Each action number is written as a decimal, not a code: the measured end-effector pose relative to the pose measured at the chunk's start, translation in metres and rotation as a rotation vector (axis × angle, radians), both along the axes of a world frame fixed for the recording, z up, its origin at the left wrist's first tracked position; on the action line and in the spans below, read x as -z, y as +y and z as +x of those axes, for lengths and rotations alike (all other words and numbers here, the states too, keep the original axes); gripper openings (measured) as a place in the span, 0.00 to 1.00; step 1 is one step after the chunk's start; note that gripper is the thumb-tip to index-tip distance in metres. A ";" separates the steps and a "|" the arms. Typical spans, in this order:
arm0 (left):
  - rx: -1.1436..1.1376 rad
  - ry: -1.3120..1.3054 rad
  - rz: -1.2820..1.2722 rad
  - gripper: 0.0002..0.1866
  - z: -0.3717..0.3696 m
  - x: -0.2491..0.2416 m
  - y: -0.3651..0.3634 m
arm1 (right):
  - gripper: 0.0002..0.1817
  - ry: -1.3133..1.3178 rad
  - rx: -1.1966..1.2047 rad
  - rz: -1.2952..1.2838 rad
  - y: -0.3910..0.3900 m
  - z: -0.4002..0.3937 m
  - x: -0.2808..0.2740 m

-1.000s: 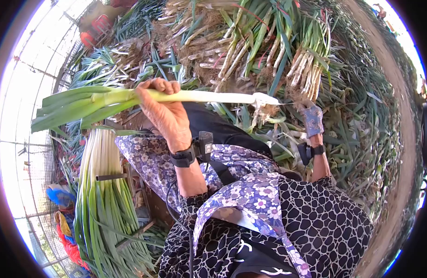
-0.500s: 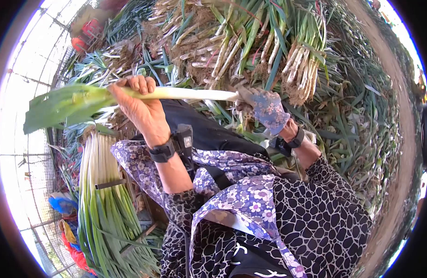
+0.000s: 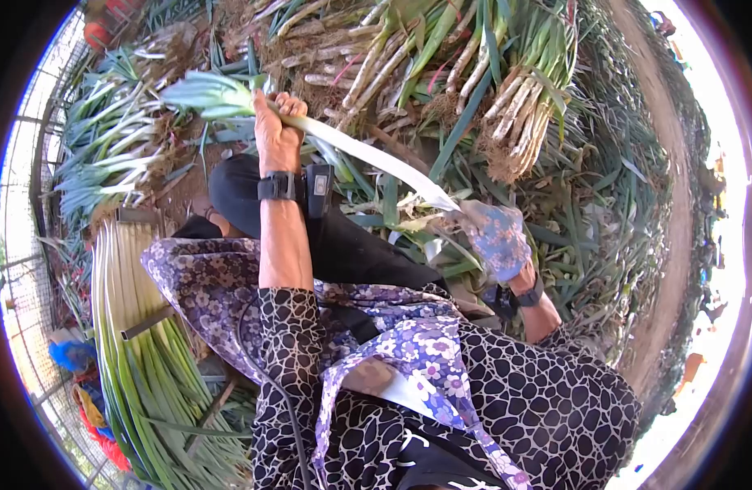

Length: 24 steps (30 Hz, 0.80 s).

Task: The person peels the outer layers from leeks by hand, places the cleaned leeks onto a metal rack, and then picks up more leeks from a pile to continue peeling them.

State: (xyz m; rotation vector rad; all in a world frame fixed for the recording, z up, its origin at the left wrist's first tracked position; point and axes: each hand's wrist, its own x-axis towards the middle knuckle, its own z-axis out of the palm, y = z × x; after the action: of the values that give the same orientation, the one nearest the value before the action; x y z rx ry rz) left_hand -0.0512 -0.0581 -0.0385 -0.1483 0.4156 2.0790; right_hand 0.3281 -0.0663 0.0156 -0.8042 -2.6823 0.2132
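Note:
A long leek point(image 3: 374, 158) stretches across the middle of the head view, its white stalk sloping down to the right. My left hand point(image 3: 280, 122), bare and closed, grips it where the stalk turns green, and the leaves stick out on the far left. At the white root end is my right hand point(image 3: 497, 237), in a patterned glove, with its fingers closed on that end. Its fingertips are partly hidden. Below left, a big pile of clean leeks point(image 3: 135, 282) lies on a metal rack point(image 3: 147, 322), white ends up.
Bundles of soil-covered leeks with roots point(image 3: 519, 122) lie ahead, some tied with pink string. Loose leaves point(image 3: 588, 237) cover the ground at right. More leeks point(image 3: 115, 159) lie at left by a wire mesh fence point(image 3: 25, 212). Blue and red bags point(image 3: 74, 355) sit at lower left.
My left hand has moved up and a little right, and my right hand lower and right. The leek has gone from nearly level to sloping and slightly bent. The view has shifted.

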 end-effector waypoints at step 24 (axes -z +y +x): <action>-0.070 -0.315 0.221 0.21 -0.030 0.014 0.002 | 0.21 0.691 0.138 -1.202 0.004 -0.076 0.021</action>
State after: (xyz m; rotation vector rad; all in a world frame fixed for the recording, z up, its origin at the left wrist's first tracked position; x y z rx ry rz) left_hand -0.0812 -0.0557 -0.0524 -0.3563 -0.0113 2.1080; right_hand 0.2520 -0.0621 -0.0051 -0.9258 -1.6397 1.7687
